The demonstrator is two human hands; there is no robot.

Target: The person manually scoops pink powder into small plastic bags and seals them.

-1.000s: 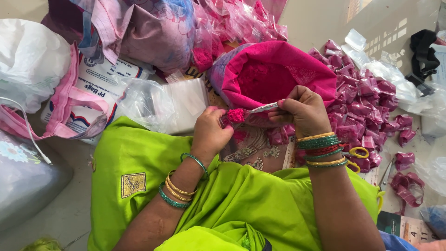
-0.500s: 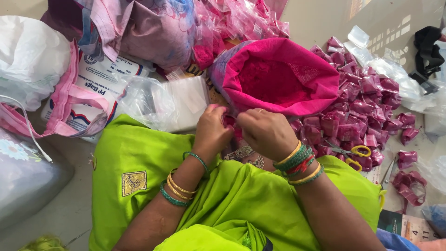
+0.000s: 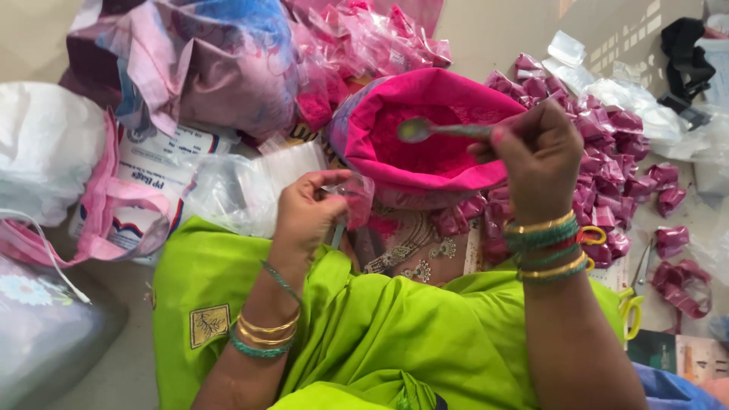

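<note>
the right hand (image 3: 539,148) has lifted off the small clear packet (image 3: 355,199) – fingers now pinching a metal spoon (image 3: 425,130) over the pink powder bag (image 3: 425,137); beside that bag the left hand (image 3: 307,209) grips the packet, so another scoop seems due.

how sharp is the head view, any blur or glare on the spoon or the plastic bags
Head view: even, soft light, no hard shadows; the spoon in the right hand is slightly motion-blurred; white glare on the clear plastic bags beside the left hand; edges bend a little from the wide lens.

One spoon (image 3: 425,130), one pink sack (image 3: 425,163)
</note>
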